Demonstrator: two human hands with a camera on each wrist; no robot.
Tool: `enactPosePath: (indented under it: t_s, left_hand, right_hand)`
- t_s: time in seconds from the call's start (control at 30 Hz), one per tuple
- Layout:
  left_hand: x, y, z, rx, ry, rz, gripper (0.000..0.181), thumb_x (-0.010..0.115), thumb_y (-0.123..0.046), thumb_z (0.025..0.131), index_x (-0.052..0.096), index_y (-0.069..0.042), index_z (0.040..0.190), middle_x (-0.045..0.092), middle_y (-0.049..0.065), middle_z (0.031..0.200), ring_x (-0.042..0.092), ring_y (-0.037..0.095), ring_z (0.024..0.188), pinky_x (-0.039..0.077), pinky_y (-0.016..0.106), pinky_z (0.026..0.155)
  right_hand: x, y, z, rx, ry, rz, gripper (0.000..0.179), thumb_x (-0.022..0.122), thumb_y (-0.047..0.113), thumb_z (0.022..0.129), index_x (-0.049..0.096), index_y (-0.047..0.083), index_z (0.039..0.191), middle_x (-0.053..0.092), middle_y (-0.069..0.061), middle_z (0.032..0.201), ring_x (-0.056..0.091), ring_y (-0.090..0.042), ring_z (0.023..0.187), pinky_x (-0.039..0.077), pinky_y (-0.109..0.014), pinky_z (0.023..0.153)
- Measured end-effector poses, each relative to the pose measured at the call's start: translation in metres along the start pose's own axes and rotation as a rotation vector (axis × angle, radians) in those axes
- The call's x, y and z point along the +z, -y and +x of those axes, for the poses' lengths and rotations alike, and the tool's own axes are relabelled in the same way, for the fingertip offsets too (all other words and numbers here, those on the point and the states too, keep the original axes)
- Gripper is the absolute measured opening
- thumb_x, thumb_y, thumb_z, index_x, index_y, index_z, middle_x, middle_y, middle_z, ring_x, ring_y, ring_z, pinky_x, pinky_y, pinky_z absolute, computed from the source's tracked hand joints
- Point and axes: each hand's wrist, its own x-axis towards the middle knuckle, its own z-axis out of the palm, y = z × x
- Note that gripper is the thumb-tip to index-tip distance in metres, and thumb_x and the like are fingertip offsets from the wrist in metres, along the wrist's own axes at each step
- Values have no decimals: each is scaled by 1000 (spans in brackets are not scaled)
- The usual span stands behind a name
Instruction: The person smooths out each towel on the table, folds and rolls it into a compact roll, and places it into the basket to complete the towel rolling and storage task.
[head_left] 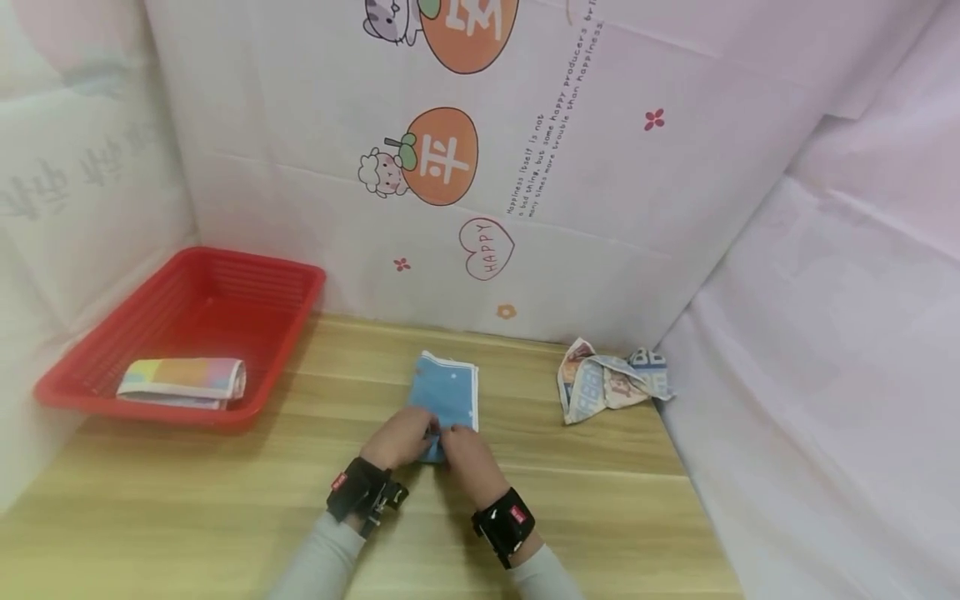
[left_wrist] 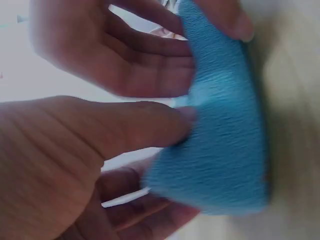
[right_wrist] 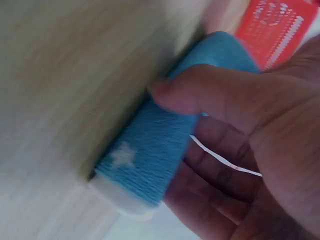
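Note:
A folded blue towel [head_left: 447, 392] with white edging lies on the wooden table in front of me, its near end lifted and bent over. My left hand [head_left: 401, 437] pinches that near end between thumb and fingers on the left side. On the right side my right hand [head_left: 467, 457] grips the same end, close beside the left. In the left wrist view the blue towel [left_wrist: 230, 135] shows its rounded fold with the thumb pressed on it. The right wrist view shows a white star on the towel [right_wrist: 155, 135], under the thumb.
At the left stands a red plastic basket [head_left: 292, 333] holding a folded multicolored towel [head_left: 180, 377]. A crumpled printed cloth [head_left: 611, 383] lies at the table's right rear. Printed white sheets [head_left: 315, 217] hang as walls behind and on both sides of the wooden table [head_left: 600, 500].

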Motion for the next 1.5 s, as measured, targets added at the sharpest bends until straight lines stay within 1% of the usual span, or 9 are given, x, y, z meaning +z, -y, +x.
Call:
enactPosePath:
  t_s: [0.17, 0.3, 0.57, 0.77, 0.83, 0.97, 1.13, 1.33, 1.5]
  left_hand:
    - [-6, -12, -2, 62, -36, 22, 14, 76, 9, 71, 70, -2, 76, 65, 5, 78, 59, 19, 72, 54, 38, 68]
    - [-4, -13, -5, 82, -34, 52, 19, 75, 12, 68, 65, -4, 70, 58, 2, 72, 49, 13, 67, 48, 32, 60]
    - [-10, 0, -9, 51, 41, -2, 12, 63, 10, 83, 63, -2, 85, 60, 5, 80, 56, 18, 75, 51, 36, 67]
    - [-3, 11, -4, -10, 41, -45, 6, 56, 1, 97, 62, -1, 95, 64, 10, 86, 65, 29, 84, 56, 46, 76]
    - [-3, 14, -3, -43, 21, -72, 10, 56, -1, 98, 62, 2, 105, 67, 15, 96, 66, 32, 92, 56, 49, 82]
    - [-3, 19, 1, -89, -34, -101, 23, 62, -7, 98, 60, 3, 120, 68, 19, 114, 66, 34, 105, 54, 50, 90]
    - [-8, 18, 3, -15, -110, -16, 29, 74, -6, 89, 67, 3, 116, 66, 17, 115, 61, 34, 110, 51, 49, 95]
    - [-12, 18, 2, 67, -52, -69, 37, 84, -2, 77, 72, 1, 111, 68, 15, 115, 61, 34, 113, 50, 52, 99]
    - [-10, 25, 4, 67, 18, -134, 33, 75, -6, 86, 72, -3, 119, 71, 10, 117, 64, 26, 104, 53, 44, 92]
  right_hand:
    - [2, -16, 7, 45, 5, 150, 22, 82, 8, 70, 64, 9, 83, 63, -1, 77, 58, -16, 68, 48, -30, 60]
    - [-1, -25, 13, 69, 91, 333, 16, 80, 14, 79, 65, 10, 82, 59, 3, 76, 49, -9, 66, 42, -24, 58]
    - [-2, -28, 23, 101, 232, 582, 15, 64, 12, 93, 60, 12, 79, 46, 7, 67, 43, -5, 59, 37, -21, 53]
    - [-17, -26, 22, 35, 109, 459, 7, 69, 3, 92, 74, 2, 96, 69, -4, 87, 64, -15, 79, 54, -27, 72]
    - [-21, -24, 21, 29, 76, 380, 17, 78, 4, 86, 76, 1, 102, 74, -8, 99, 68, -19, 93, 57, -32, 83]
    - [-16, -23, 22, 24, 98, 311, 21, 87, 3, 75, 76, 3, 93, 74, -5, 92, 67, -16, 85, 56, -31, 77]
    - [-3, -26, 24, 26, 34, 265, 23, 81, -2, 78, 73, 3, 99, 75, -6, 95, 69, -17, 88, 57, -31, 78]
    - [0, -40, 20, 44, 88, 418, 21, 60, -1, 97, 63, 0, 118, 71, -14, 110, 69, -24, 102, 57, -35, 85]
    - [-2, -51, 17, 35, 189, 529, 26, 50, 5, 104, 62, 0, 127, 69, -11, 115, 65, -15, 97, 54, -31, 83]
